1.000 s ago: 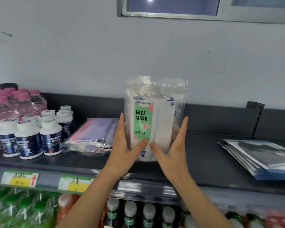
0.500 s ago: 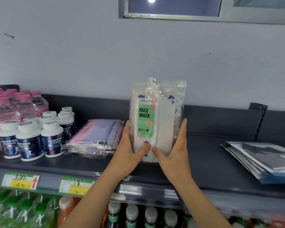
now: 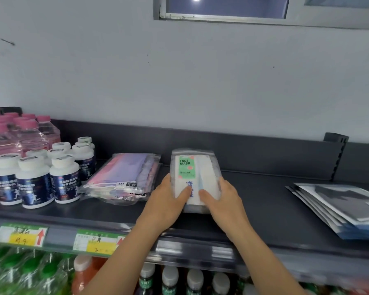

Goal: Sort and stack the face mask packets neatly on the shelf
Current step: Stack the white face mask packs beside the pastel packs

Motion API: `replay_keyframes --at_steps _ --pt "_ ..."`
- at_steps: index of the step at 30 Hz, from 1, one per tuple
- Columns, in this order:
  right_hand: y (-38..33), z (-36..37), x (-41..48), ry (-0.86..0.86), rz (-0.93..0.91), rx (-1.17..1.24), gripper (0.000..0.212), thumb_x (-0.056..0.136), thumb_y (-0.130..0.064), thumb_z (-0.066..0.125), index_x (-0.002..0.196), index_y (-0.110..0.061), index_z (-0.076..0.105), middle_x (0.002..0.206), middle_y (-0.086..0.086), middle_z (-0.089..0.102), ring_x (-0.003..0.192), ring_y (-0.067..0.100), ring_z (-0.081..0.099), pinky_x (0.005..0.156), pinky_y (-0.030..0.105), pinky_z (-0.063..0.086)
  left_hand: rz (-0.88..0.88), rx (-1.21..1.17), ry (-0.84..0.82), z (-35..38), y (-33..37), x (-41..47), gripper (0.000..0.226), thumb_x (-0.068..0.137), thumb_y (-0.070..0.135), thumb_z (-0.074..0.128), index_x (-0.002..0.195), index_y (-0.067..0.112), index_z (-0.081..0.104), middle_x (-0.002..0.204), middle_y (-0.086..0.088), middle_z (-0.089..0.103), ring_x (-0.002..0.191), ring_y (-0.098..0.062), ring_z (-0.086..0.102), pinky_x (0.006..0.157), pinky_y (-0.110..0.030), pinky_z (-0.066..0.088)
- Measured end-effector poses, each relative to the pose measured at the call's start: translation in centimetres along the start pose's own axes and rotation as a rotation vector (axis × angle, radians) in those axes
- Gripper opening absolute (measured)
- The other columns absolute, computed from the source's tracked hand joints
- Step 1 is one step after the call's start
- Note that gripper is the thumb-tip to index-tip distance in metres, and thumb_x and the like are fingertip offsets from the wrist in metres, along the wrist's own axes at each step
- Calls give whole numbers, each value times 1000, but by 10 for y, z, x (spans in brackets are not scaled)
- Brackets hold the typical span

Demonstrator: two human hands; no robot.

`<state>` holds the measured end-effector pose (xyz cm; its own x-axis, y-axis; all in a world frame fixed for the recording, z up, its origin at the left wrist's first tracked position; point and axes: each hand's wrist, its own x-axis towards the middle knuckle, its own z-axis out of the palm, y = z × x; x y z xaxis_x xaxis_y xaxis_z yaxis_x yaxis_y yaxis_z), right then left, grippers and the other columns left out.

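A stack of clear face mask packets (image 3: 192, 167), the top one with a green "FACE MASK" label, lies flat on the dark shelf (image 3: 258, 201). My left hand (image 3: 166, 201) holds its left side and my right hand (image 3: 224, 201) its right side. Both thumbs lie on top of the near end. A second stack of pink and purple mask packets (image 3: 126, 173) lies just to the left, apart from my hands. A fanned pile of grey and blue packets (image 3: 345, 207) sits at the right end of the shelf.
White-capped supplement bottles (image 3: 34, 179) and pink-capped water bottles (image 3: 13, 133) stand at the left. Bare shelf lies between the held stack and the grey pile. Price tags (image 3: 21, 235) line the shelf edge. Drink bottles (image 3: 168, 279) fill the shelf below.
The stack stood upright between my hands before. It has tipped backward and now lies flat on the shelf, with both hands still on it.
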<state>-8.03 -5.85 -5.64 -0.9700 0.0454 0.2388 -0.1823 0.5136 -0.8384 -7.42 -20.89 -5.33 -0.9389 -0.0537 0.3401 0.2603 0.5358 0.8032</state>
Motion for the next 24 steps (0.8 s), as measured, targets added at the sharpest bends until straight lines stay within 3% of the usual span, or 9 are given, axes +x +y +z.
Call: replay_keyframes --at_steps 4,7,12,15,20,24 --pt "-2 -1 0 12 -7 -52 57 83 -47 56 133 -23 44 138 4 42 121 20 45 98 42 44 48 49 2 1 -3 1 21 90 37 57 109 33 49 116 6 59 107 -11 55 90 -26 42" --pt "-2 0 0 25 -20 -49 46 86 -40 56 126 -20 48 134 1 44 114 16 48 94 38 46 70 22 -11 1 -4 2 35 88 37 60 120 28 51 120 8 58 110 -8 55 94 -27 43" --pt "-4 -1 -1 47 -41 -67 49 89 -38 55 131 -15 44 143 -3 33 113 12 46 93 29 42 139 65 -34 1 -2 2 43 87 36 61 127 27 49 121 9 51 120 -10 45 104 -33 39" --pt "-5 -2 -3 49 -61 -63 41 90 -35 55 125 -16 47 141 -3 34 102 8 44 83 23 37 161 82 -36 1 -3 2 46 86 39 61 129 28 49 116 10 51 114 -9 47 101 -31 41" --pt "-5 -3 -3 46 -68 -50 37 90 -34 56 122 -18 48 137 -4 36 98 7 42 81 22 35 170 74 -38 1 -4 2 48 85 41 62 129 29 48 115 11 52 111 -6 50 97 -28 43" --pt "-4 -3 -1 39 -59 -15 30 87 -34 58 113 -20 53 122 -6 51 96 10 51 77 25 43 168 51 -56 1 -5 2 54 77 48 67 126 33 48 111 13 52 108 -4 50 95 -30 45"
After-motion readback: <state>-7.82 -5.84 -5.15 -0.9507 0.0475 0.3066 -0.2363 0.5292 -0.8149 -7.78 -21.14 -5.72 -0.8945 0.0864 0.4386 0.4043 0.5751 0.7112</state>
